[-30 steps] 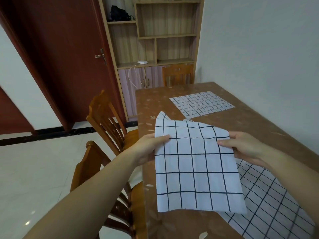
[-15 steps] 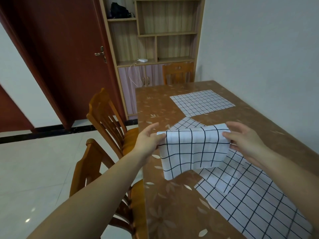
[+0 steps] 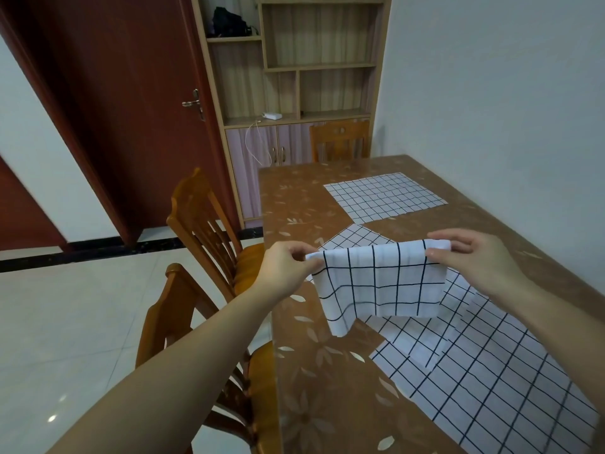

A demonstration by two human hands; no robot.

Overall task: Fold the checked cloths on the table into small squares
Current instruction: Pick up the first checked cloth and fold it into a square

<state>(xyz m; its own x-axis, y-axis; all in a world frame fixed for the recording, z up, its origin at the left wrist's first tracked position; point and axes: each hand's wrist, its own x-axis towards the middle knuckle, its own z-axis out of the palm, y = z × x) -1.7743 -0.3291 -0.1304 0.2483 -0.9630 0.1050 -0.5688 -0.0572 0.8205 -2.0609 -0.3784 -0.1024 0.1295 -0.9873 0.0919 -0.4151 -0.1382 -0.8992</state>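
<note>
Both hands are up in the air over the table, well apart from each other. Left hand pinches one top corner of the folded checked cloth, and right hand pinches the other top corner. Fingers and thumbs are squeezed on the cloth, so it hangs down between the hands like a little flag. Holding it by the top edge lets the layers drop straight and line up, which I think helps make a neat fold. One bottom corner, nearer the left hand, sags lower than the rest.

Under and past the right hand lies a big flat checked cloth on the table. Far beyond both hands lies another flat checked cloth. Beside the left arm stand two wooden chairs.

A second ago the held cloth was a tall sheet that hung down long. Now it has been folded over and is only about half as tall. The hands have moved up to grip the new top edge, and they are a bit farther out over the table than before.
</note>
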